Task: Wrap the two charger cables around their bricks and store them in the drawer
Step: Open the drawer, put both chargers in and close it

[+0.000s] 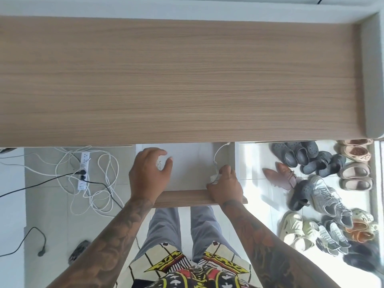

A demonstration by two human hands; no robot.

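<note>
Head view, entries left to right, placed against drawer [187, 175], pulled out below tabletop [187, 80].
Left hand [148, 173]: over drawer's left part, fingers loosely spread, empty.
Charger brick [214, 178]: right front corner, pinched in right hand [225, 189]; probably light, rigid; grip flat sides.
Cable [217, 155]: limp, trailing back, unwrapped.

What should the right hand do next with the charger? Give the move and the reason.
Probably lower the charger to the drawer floor and tuck in its white cable, which loops toward the drawer's back right corner. The right hand has a grip on it at the front right corner; the left hand hovers open and empty.
</note>
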